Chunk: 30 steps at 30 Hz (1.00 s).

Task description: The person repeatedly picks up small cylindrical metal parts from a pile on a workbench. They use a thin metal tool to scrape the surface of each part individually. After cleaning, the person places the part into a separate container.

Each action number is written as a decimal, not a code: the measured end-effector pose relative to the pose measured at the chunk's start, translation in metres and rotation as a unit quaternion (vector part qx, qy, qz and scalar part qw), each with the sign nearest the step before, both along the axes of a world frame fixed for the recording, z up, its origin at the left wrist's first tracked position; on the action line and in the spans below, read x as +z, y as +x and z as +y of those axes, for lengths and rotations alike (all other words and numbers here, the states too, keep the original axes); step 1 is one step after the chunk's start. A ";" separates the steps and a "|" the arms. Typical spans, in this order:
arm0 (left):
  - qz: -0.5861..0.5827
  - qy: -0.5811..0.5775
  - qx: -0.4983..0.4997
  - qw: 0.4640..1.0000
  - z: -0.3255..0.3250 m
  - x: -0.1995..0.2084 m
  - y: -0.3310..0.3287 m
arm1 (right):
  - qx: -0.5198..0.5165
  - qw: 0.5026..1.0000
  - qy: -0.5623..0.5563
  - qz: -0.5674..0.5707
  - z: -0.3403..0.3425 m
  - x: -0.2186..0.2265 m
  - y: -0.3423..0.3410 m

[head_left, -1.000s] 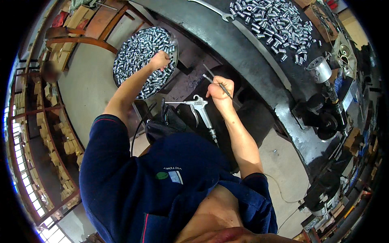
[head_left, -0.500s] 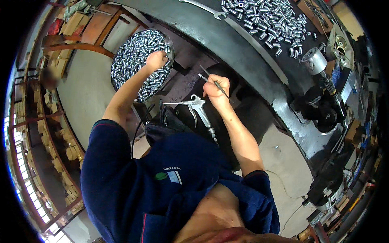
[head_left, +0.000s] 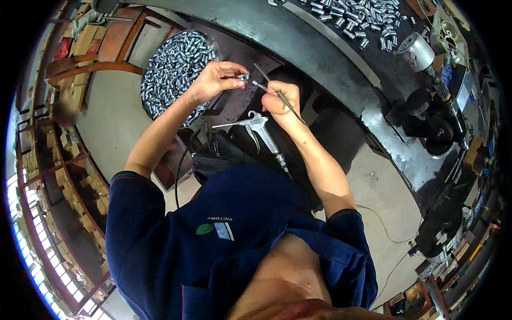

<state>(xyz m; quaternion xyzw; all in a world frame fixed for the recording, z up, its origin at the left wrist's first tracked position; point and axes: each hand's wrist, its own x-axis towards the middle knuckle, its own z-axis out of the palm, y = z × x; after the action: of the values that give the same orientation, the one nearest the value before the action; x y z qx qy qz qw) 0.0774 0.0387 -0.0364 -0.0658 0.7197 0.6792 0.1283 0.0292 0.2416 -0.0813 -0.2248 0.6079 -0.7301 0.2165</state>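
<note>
Between the thumb and fingers of my left hand (head_left: pixel 217 81) is a small shiny metal sleeve (head_left: pixel 243 77), held beside the round container of metal sleeves (head_left: pixel 176 74). My right hand (head_left: pixel 281 98) is closed around a thin dark rod (head_left: pixel 289 106) that slants across the palm. A second slim piece with a pale metal tip (head_left: pixel 256 84) pokes out of the same hand toward the sleeve; whether the two are joined is hidden by the fingers. Tip and sleeve are a small gap apart. Below both hands, a silver air blow gun (head_left: pixel 261 130) lies by my lap.
A dark workbench (head_left: pixel 320 58) curves along the right, bearing loose metal sleeves (head_left: pixel 362 18) and a machine with a metal cylinder (head_left: pixel 416 52). A wooden chair (head_left: pixel 114 45) stands behind the container. Shelving (head_left: pixel 58 176) lines the left; a dark hose (head_left: pixel 177 176) hangs near my waist.
My left hand has come out of the heap of sleeves and moved right, now with one sleeve in its fingers. The right hand has stayed nearly in place with its rod.
</note>
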 end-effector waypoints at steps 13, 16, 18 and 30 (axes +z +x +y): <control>-0.026 -0.033 -0.043 0.998 0.015 0.015 -0.008 | 0.000 0.979 0.004 0.206 0.008 0.018 -0.004; -0.059 -0.071 -0.066 0.994 0.019 0.018 -0.010 | -0.005 0.974 0.007 0.227 0.008 0.019 -0.005; -0.059 -0.063 -0.063 0.994 0.020 0.017 -0.008 | -0.009 0.969 0.017 0.245 0.006 0.012 -0.005; 0.048 0.017 -0.028 0.998 0.027 0.018 -0.010 | 0.039 0.941 -0.169 -0.291 0.000 0.020 -0.002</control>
<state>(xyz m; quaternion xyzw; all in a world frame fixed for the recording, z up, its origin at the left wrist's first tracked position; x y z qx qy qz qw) 0.0679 0.0659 -0.0189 -0.0112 0.7146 0.6901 0.1139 0.0277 0.2414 -0.0612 -0.0598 0.3766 -0.8468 0.3709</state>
